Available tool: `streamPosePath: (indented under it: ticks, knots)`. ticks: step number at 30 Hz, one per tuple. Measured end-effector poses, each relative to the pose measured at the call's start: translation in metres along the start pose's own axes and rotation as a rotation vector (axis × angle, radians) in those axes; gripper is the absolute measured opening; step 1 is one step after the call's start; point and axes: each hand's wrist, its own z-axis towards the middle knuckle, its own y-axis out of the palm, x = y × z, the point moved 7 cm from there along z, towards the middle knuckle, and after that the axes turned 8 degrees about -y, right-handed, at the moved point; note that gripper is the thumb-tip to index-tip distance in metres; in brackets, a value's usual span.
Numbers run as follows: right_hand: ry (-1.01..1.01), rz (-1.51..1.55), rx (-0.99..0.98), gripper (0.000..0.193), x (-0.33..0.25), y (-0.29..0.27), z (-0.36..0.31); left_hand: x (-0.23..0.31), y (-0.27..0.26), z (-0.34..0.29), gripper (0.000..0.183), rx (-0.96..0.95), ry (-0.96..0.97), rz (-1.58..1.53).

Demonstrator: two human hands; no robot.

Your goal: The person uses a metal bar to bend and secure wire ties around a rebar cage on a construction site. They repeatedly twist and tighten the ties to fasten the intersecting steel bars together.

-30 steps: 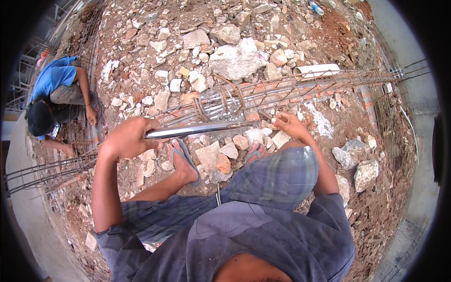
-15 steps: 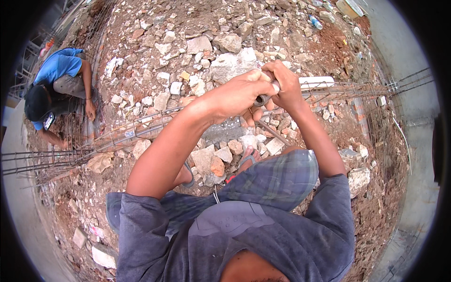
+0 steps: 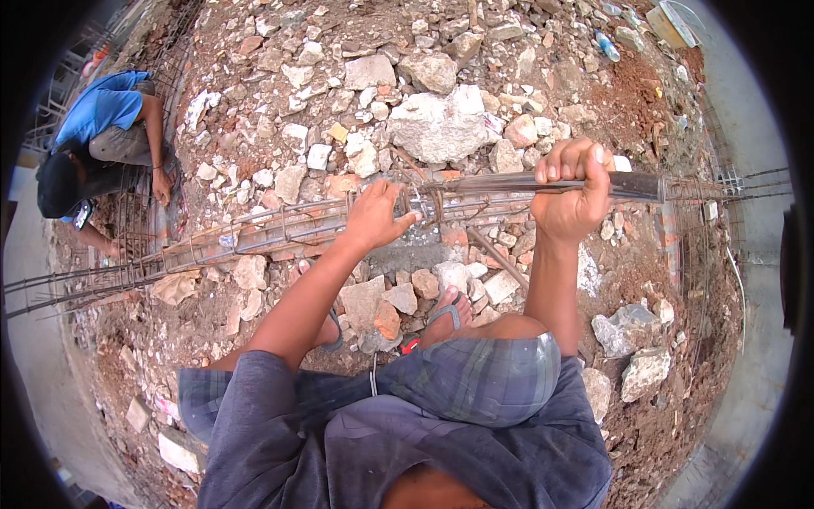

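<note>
A long dark metal pipe (image 3: 632,185) lies level along the top of a rebar cage (image 3: 280,222), its right end showing a flat rim. My right hand (image 3: 577,188) is closed in a fist around the pipe, right of the middle. Over the cage, near the pipe's left end, my left hand (image 3: 373,214) rests with its thumb spread away from the fingers. The fingertips are slightly blurred, touching or just above the bars. Bent steel ties (image 3: 437,204) stand between my left hand and the pipe.
Broken stones, including a large pale block (image 3: 441,125), cover the ground. A brown rod (image 3: 498,257) leans below the cage. At the left, a person in a blue shirt (image 3: 100,110) crouches by more rebar. A concrete wall (image 3: 746,280) stands at the right.
My hands were together at the pipe's end above the cage. They have parted: the left moved down-left to the cage, the right moved right, and the pipe now lies level along the cage.
</note>
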Motion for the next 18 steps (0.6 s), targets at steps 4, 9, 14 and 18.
streamPosePath:
  ticks: [4,9,14,18]
  knots:
    - [-0.063,-0.013,-0.147,0.030,0.005,0.005,-0.007,-0.005,0.030,0.036,0.107,0.017,-0.124,0.027]
    - [0.009,-0.035,-0.390,0.030,0.016,0.008,-0.022,-0.018,0.053,0.049,0.127,-0.070,-0.247,-0.059]
    - [0.119,-0.016,-0.412,0.035,0.028,0.028,-0.017,-0.017,0.052,0.048,0.120,-0.078,-0.250,-0.068]
    - [0.059,-0.065,-0.445,0.043,0.045,0.042,0.000,-0.014,0.048,0.046,0.117,-0.030,-0.239,-0.042]
